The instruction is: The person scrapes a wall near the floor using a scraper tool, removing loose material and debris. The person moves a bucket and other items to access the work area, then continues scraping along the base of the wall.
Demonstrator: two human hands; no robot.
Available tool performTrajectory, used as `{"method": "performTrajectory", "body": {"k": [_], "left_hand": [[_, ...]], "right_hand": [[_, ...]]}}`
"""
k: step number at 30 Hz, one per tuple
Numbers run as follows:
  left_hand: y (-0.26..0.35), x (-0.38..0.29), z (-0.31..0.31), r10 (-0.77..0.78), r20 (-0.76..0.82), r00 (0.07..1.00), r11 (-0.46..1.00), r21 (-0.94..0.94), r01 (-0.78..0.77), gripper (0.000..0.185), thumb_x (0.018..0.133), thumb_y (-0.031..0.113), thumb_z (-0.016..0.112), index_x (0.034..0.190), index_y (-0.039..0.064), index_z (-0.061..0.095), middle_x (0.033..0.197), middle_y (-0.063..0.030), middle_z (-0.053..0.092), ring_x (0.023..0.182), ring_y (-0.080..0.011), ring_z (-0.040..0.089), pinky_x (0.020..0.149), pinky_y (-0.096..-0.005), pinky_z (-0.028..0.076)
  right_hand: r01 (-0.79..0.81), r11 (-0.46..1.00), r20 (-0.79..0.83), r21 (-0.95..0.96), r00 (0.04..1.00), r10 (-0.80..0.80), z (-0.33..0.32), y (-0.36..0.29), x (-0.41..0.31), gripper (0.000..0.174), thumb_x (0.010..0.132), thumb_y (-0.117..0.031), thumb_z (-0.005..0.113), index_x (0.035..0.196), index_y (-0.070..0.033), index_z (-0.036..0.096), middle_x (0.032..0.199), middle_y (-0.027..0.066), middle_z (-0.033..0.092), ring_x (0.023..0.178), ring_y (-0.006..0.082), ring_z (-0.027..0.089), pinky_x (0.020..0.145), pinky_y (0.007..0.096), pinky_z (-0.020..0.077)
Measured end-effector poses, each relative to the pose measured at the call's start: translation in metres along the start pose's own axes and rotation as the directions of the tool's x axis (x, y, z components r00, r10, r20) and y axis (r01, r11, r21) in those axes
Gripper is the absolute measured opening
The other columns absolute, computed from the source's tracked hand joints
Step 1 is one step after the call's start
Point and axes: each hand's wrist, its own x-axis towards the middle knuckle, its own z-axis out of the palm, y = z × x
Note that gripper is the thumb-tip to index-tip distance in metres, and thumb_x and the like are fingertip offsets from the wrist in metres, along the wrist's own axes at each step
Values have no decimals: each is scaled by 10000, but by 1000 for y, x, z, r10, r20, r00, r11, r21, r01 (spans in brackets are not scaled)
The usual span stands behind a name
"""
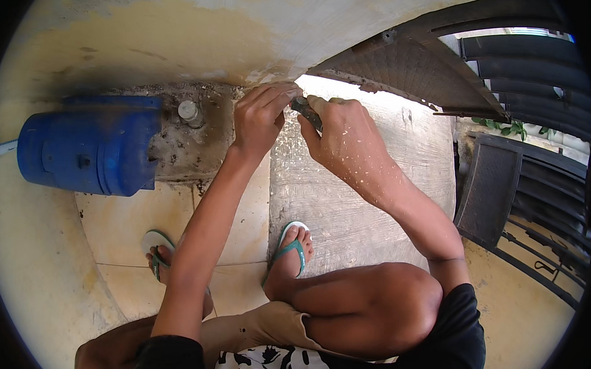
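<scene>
My right hand point(345, 130) is wrapped around the dark handle point(307, 113) of a hand tool; its working end is hidden behind my fingers. Pale flakes cling to the back of this hand and to the forearm. Close by, my left hand point(260, 111) has its fingers bent at the foot of the wall point(198, 41), right beside the tool's front end. Whether those fingers pinch the tool or only touch the wall edge cannot be made out. The wall's paint is stained and peeling low down near both hands.
A blue drum-like plastic container point(84, 145) lies left, near a capped white pipe stub point(190, 112). Flakes dot the rough concrete floor point(363, 207), which meets cream tiles point(244, 222). A dark metal gate point(409, 66) stands ahead right, with another slatted panel point(491, 185) at right.
</scene>
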Motion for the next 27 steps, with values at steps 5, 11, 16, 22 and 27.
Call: {"method": "performTrajectory", "body": {"k": [5,11,16,22,27], "left_hand": [[-21,-3,10,-43,37,998,998,48,41,450,649,-154,668,1007,88,791,1027,-69,777,953,-247,737,803,-380,602],[-9,-7,-2,-26,31,999,1000,8,26,451,636,-152,677,1000,89,792,1007,-72,774,952,-258,735,799,-374,602],[-16,-5,5,-15,42,999,1000,26,14,438,633,-141,674,988,89,786,1004,-65,774,949,-253,735,805,-369,600],[-19,-3,8,-75,82,994,996,63,70,443,627,-134,679,996,87,785,1008,-69,774,931,-253,732,815,-370,597],[-11,-2,-1,-69,81,994,998,18,68,382,655,-133,693,961,77,780,956,-78,760,938,-275,721,805,-384,585]], "right_hand": [[-37,998,51,51,998,34,10,11,22,214,911,-132,664,899,80,692,712,279,656,709,458,689,655,508,557],[16,1000,-13,3,1000,-16,13,6,13,199,916,-113,693,984,73,715,676,256,657,625,403,680,619,460,532],[51,998,-30,-29,998,-52,21,17,17,174,904,-104,702,928,67,718,669,248,654,614,409,677,601,448,533],[11,999,7,51,1000,-11,17,22,24,191,902,-110,710,972,65,739,680,248,665,615,408,682,602,441,540],[-24,999,49,31,999,23,10,12,22,212,890,-138,706,928,68,731,771,265,699,761,427,715,710,488,582]]}}
